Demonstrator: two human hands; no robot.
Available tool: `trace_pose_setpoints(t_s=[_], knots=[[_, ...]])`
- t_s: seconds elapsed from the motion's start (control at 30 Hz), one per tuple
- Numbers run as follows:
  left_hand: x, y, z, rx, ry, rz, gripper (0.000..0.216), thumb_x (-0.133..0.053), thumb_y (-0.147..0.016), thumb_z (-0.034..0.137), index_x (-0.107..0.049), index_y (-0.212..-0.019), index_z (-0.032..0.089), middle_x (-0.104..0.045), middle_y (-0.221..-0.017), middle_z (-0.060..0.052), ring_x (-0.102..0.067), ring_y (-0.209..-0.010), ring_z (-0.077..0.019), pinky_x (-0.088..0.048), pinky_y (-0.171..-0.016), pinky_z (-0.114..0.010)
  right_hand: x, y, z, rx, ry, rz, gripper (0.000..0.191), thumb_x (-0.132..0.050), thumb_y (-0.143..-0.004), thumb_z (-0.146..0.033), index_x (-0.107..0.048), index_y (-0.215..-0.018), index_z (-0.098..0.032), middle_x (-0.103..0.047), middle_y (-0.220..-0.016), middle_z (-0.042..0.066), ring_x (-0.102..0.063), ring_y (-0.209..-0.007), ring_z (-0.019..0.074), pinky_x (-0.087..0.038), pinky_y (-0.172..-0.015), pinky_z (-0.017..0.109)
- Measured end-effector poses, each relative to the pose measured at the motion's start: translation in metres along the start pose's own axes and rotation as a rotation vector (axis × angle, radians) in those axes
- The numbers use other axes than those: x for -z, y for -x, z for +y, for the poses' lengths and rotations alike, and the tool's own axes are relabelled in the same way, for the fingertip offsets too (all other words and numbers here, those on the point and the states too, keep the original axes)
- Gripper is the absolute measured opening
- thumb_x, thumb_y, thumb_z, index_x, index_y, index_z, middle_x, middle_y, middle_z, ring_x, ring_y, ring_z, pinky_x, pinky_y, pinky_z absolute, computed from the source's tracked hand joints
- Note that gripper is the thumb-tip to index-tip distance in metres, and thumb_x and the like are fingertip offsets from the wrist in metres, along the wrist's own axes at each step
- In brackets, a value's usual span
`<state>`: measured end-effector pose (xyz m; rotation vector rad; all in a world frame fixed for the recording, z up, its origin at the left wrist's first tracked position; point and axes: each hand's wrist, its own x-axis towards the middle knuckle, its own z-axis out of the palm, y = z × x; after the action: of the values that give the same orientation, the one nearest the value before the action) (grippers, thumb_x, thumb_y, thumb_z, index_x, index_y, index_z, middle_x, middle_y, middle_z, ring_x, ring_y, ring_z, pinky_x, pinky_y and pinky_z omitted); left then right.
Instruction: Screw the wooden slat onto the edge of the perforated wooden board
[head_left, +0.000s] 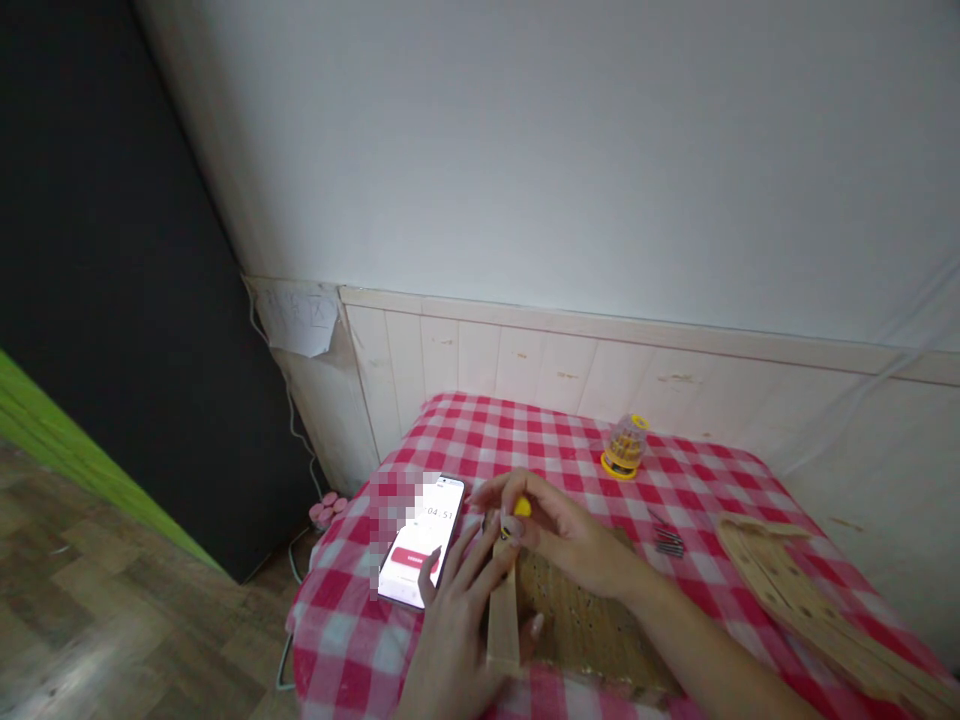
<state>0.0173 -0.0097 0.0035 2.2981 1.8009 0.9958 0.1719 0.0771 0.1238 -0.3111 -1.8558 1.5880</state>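
Note:
My right hand [562, 525] is closed around a small screwdriver with a yellow handle [523, 507]; its lower end is hidden by fingers. The screwdriver stands over the far end of a light wooden strip [503, 625]. Across that strip lies my left hand [461, 610], its thumb on the right side and its index finger near the screwdriver's lower end. Its outer fingers reach over the edge of a lit phone [420, 560]. Beside the strip, partly under my right forearm, is a wooden board [581, 615] with several small holes.
A clear case with a yellow base [620, 465] stands toward the back of the checked cloth [480, 430]. Several small metal bits [668, 541] lie right of the board. Farther right are curved wooden pieces [806, 600]. A panelled wall [555, 365] runs behind.

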Motion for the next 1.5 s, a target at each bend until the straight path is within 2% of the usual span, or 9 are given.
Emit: trace_pose_setpoints(t_s=[0.2, 0.4, 0.6, 0.7, 0.9, 1.17, 1.27, 1.37, 1.5], knots=[[-0.001, 0.001, -0.001, -0.008, 0.008, 0.014, 0.067, -0.076, -0.084, 0.023, -0.055, -0.147, 0.035, -0.057, -0.158, -0.006, -0.051, -0.144, -0.0352, -0.033, -0.114, -0.056, 0.000, 0.002, 0.007, -0.068, 0.047, 0.067, 0.040, -0.055, -0.100, -0.065, -0.053, -0.101, -0.025, -0.053, -0.088, -0.002, -0.052, -0.081, 0.0165, -0.046, -0.080, 0.034], [-0.002, 0.002, -0.002, 0.000, 0.015, 0.004, 0.064, -0.074, -0.087, 0.025, -0.055, -0.147, 0.035, -0.055, -0.159, -0.006, -0.049, -0.146, -0.0348, -0.030, -0.116, -0.057, -0.003, 0.001, 0.010, -0.068, -0.113, 0.027, 0.058, -0.032, -0.104, -0.072, -0.062, -0.123, -0.026, -0.057, -0.096, 0.004, -0.057, -0.099, 0.0221, -0.046, -0.097, 0.041], [-0.005, 0.003, -0.003, 0.001, 0.014, 0.023, 0.065, -0.076, -0.085, 0.024, -0.057, -0.146, 0.035, -0.058, -0.156, -0.006, -0.052, -0.144, -0.0358, -0.031, -0.117, -0.057, 0.003, 0.001, 0.004, -0.074, 0.148, 0.042, 0.050, -0.046, -0.102, -0.068, -0.068, -0.118, -0.026, -0.064, -0.110, 0.007, -0.059, -0.112, 0.0236, -0.043, -0.107, 0.045], [-0.004, 0.002, -0.002, 0.000, 0.011, 0.023, 0.066, -0.076, -0.084, 0.024, -0.056, -0.147, 0.035, -0.056, -0.158, -0.006, -0.052, -0.143, -0.0360, -0.030, -0.117, -0.057, 0.006, -0.001, 0.004, -0.018, 0.164, 0.019, 0.046, -0.052, -0.100, -0.066, -0.069, -0.113, -0.025, -0.064, -0.112, 0.007, -0.061, -0.111, 0.0231, -0.047, -0.103, 0.043], [-0.003, 0.003, -0.003, -0.008, 0.003, 0.016, 0.066, -0.075, -0.085, 0.025, -0.055, -0.147, 0.034, -0.056, -0.159, -0.006, -0.052, -0.144, -0.0354, -0.030, -0.117, -0.056, 0.006, -0.002, 0.004, 0.066, 0.225, 0.065, 0.036, -0.061, -0.099, -0.060, -0.069, -0.102, -0.025, -0.057, -0.117, 0.008, -0.055, -0.120, 0.0237, -0.041, -0.111, 0.046], [0.000, 0.003, -0.001, -0.016, 0.007, 0.014, 0.065, -0.074, -0.087, 0.024, -0.054, -0.148, 0.034, -0.056, -0.158, -0.006, -0.051, -0.144, -0.0347, -0.031, -0.117, -0.055, 0.000, 0.002, 0.003, -0.006, 0.042, 0.072, 0.032, -0.068, -0.097, -0.053, -0.050, -0.097, -0.026, -0.058, -0.127, 0.008, -0.060, -0.113, 0.0199, -0.048, -0.105, 0.045], [0.001, 0.002, 0.000, -0.011, 0.016, 0.008, 0.064, -0.074, -0.086, 0.024, -0.055, -0.147, 0.035, -0.055, -0.159, -0.005, -0.051, -0.144, -0.0353, -0.031, -0.117, -0.057, -0.001, 0.002, 0.003, -0.060, 0.021, 0.039, 0.032, -0.060, -0.102, -0.055, -0.044, -0.099, -0.027, -0.064, -0.114, 0.006, -0.062, -0.099, 0.0183, -0.051, -0.097, 0.043], [0.000, 0.002, 0.000, 0.000, 0.016, 0.003, 0.065, -0.074, -0.086, 0.024, -0.056, -0.147, 0.036, -0.055, -0.160, -0.005, -0.051, -0.144, -0.0356, -0.032, -0.116, -0.057, 0.001, 0.003, 0.009, -0.063, 0.088, 0.093, 0.036, -0.052, -0.103, -0.062, -0.047, -0.103, -0.027, -0.055, -0.090, -0.001, -0.054, -0.082, 0.0162, -0.050, -0.083, 0.035], [0.000, 0.002, 0.000, 0.004, 0.012, -0.002, 0.065, -0.074, -0.086, 0.024, -0.055, -0.147, 0.036, -0.053, -0.161, -0.005, -0.050, -0.145, -0.0358, -0.033, -0.114, -0.058, 0.003, 0.003, 0.017, -0.053, 0.075, 0.099, 0.049, -0.036, -0.103, -0.072, -0.054, -0.113, -0.027, -0.052, -0.092, 0.000, -0.052, -0.086, 0.0190, -0.047, -0.087, 0.038]])
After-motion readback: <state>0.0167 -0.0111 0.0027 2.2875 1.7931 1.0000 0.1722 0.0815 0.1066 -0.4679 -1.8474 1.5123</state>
